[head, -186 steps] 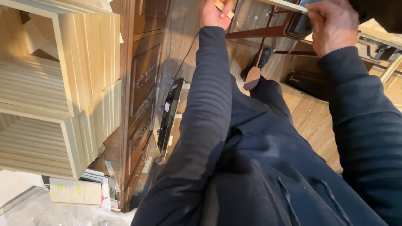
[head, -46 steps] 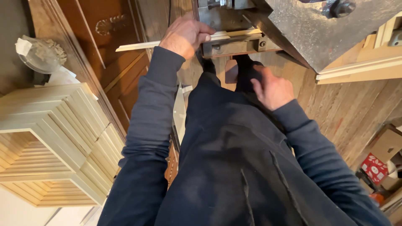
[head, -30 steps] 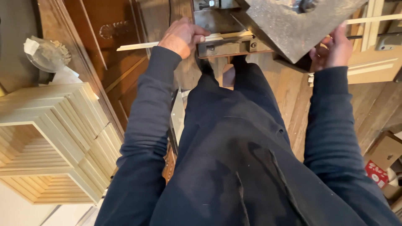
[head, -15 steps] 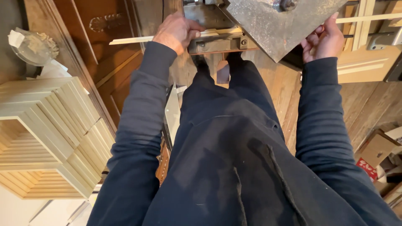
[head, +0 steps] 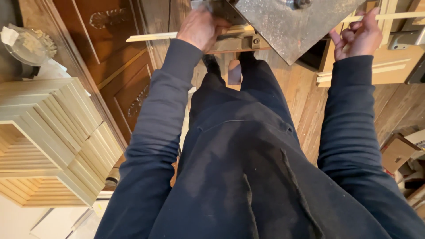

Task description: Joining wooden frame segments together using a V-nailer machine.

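Two hands: both on one thin wooden strip (head: pixel 150 36).
Left hand (head: pixel 201 27): fingers closed over it.
Right hand (head: pixel 357 35): fingers curled round it.
Cardboard box (head: pixel 397 152): brown, lower right floor.

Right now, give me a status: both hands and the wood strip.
Left hand pressing the thin wood strip against the metal machine table. Right hand gripping the strip's far end. Nothing blocking either hand.

My left hand (head: pixel 201 27) rests on the wooden strip (head: pixel 150 36), left of the metal plate (head: pixel 287 26). My right hand (head: pixel 356 35) lies right of it. Stacked slats (head: pixel 48 132) stand far left.
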